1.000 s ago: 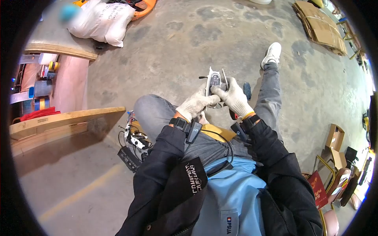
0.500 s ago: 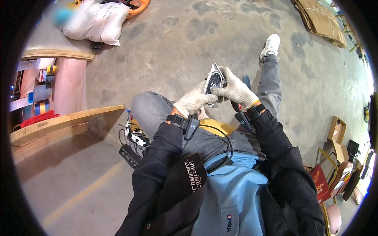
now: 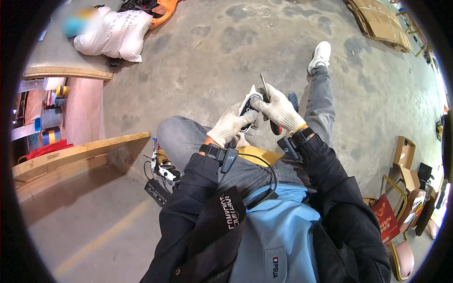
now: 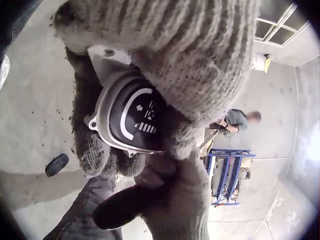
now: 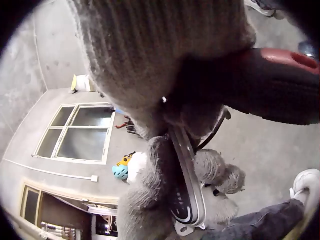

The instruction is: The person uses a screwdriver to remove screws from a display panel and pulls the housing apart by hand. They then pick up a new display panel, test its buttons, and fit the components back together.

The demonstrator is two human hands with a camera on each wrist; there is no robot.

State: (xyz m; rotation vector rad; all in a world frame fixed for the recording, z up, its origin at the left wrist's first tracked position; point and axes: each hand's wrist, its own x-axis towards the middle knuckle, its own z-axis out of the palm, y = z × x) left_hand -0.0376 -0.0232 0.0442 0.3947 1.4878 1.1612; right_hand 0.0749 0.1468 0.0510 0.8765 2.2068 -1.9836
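Both hands wear off-white knit gloves and meet over a small oblong display panel above the lap. Its black face bears white arcs, an arrow and bars, inside a pale rim with screw lugs. My left hand grips the panel along its side and from below. A screwdriver sits in my right hand, its metal shaft pointing forward past the fingers. Its black and red handle sticks out behind the palm. The right thumb lies across the upper part of the panel's face.
A dark oblong item lies on the floor by the outstretched leg. Wired white and black parts sit beside the left knee, near a wooden board edge. Flattened cardboard and a white sack lie farther off.
The panel has turned and tilted in the left hand, so less of its face shows. My right thumb has shifted from the lower face to the upper part, with the screwdriver still held.
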